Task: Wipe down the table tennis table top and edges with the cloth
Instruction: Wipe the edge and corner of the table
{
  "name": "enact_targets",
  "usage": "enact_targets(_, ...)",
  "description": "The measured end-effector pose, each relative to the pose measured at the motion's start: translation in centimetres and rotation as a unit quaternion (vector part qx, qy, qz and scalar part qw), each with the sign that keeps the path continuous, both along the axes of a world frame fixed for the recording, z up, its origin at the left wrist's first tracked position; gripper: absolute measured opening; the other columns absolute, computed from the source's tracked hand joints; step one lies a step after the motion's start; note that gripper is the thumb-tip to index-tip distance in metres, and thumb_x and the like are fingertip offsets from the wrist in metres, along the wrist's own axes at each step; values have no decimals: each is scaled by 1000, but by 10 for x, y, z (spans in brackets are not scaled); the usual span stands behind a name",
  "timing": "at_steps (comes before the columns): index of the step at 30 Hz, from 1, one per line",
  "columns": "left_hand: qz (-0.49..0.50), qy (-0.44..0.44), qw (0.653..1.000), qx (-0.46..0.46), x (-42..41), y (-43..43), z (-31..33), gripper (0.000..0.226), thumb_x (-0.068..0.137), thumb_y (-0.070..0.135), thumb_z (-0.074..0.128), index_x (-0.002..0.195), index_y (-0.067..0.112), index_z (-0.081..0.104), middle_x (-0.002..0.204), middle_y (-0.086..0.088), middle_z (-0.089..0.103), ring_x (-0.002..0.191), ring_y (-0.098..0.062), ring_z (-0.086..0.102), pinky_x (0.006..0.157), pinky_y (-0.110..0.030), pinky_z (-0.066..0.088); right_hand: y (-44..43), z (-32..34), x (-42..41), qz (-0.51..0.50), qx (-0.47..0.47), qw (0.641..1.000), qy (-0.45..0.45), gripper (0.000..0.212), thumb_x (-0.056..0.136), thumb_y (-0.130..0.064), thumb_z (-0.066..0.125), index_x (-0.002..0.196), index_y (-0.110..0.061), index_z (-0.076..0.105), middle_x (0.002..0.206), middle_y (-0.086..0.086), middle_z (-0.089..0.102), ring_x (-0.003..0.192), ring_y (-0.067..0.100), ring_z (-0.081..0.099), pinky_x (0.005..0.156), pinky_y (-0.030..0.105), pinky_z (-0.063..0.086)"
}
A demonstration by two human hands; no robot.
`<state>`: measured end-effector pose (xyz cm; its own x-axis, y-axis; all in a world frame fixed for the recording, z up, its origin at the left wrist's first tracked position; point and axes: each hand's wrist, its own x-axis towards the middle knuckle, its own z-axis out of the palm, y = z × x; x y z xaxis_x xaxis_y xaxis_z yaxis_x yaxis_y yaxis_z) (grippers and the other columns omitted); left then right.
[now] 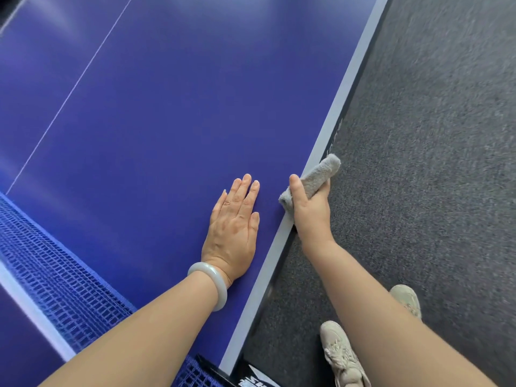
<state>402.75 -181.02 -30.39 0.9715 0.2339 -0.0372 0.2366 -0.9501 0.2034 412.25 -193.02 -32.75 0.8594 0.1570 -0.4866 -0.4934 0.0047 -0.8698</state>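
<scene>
Along the pale side edge point(346, 88) of the blue tabletop point(167, 107), the right hand point(310, 213) grips a rolled grey cloth point(321, 174) against the rim, fingers point(324, 188) curled under it and thumb on top. The left hand point(234, 230) lies flat on the tabletop just beside it, straight and holding nothing. To wipe well, the cloth should probably wrap over the edge's top and side face, sliding along under even pressure.

Floor point(418, 163): dark grey speckled carpet, covering the whole right side; far part blurred. Lighting: bright, diffuse. Dark strip point(8, 9) at top-left corner, possibly more floor; too blurred to identify.
</scene>
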Motion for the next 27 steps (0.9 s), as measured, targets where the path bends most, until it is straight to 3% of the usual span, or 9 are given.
enact_targets(3, -2, -1, 1000, 1, 0, -1, 0, 56, 101, 27, 21, 155, 15, 24, 163, 1, 17, 151, -13, 11, 124, -39, 12, -12, 2, -15, 39, -56, 997, -47, 101, 89, -44, 70, 157, -37, -4, 164, 4, 19, 151, 22, 21, 120, 42, 27)
enact_targets(5, -3, 2, 1000, 1, -1, -1, 0, 56, 101, 28, 21, 155, 15, 24, 163, 1, 16, 151, -13, 10, 123, -40, 12, -10, 6, -34, 76, -93, 989, -87, 93, 92, -46, 63, 155, -42, -6, 164, 7, 21, 147, 28, 30, 115, 41, 34)
enact_targets(9, 1, 4, 1000, 1, -1, -2, 0, 56, 101, 28, 20, 155, 15, 23, 163, 2, 15, 151, -12, 8, 124, -38, 11, 2, 8, -67, 66, -67, 993, -68, 84, 97, -49, 51, 158, -26, -2, 165, 5, 17, 149, 22, 26, 120, 37, 27)
enact_targets(12, 2, 2, 1000, 0, 0, -2, 0, 55, 101, 27, 21, 155, 15, 24, 163, 2, 16, 151, -11, 9, 124, -38, 12, 10, 0, -12, -13, -29, 998, -48, 81, 95, -44, 54, 157, -14, 12, 158, 10, 32, 145, 21, 33, 119, 40, 28)
enact_targets(15, 2, 8, 1000, 1, 1, -2, 1, 54, 102, 24, 26, 156, 16, 23, 164, 3, 16, 151, -11, 9, 124, -38, 11, 18, -4, 77, -70, -36, 997, 7, 67, 97, -41, 56, 152, -13, 29, 141, 7, 51, 130, 22, 51, 106, 31, 40)
enact_targets(17, 4, 11, 1000, 2, 1, -2, 0, 55, 102, 23, 28, 156, 16, 23, 164, 3, 16, 151, -10, 9, 124, -38, 11, 20, -5, 97, -89, -36, 995, 22, 65, 97, -46, 55, 149, -14, 34, 134, 5, 56, 123, 20, 56, 94, 25, 40)
enact_targets(21, 8, 15, 1000, 9, 0, -2, 0, 56, 101, 27, 25, 156, 18, 23, 164, 4, 15, 151, -10, 9, 124, -37, 10, 20, -3, 18, -79, -36, 996, 8, 75, 92, -56, 56, 151, -16, 31, 141, 9, 52, 130, 23, 50, 110, 40, 39)
enact_targets(25, 18, 37, 999, 11, 2, -7, 5, 57, 99, 29, 23, 155, 17, 23, 163, 3, 15, 151, -12, 11, 123, -40, 14, 15, -3, -37, -46, -13, 998, 49, 79, 94, -49, 59, 156, -17, 21, 148, 11, 38, 135, 23, 41, 103, 25, 33)
enact_targets(27, 21, 47, 999, 15, 2, -10, 10, 58, 98, 30, 23, 154, 15, 25, 163, 2, 16, 150, -15, 15, 122, -41, 16, 12, -5, -21, -11, -7, 998, 63, 79, 95, -45, 59, 156, -14, 19, 148, 13, 35, 134, 25, 41, 102, 26, 33)
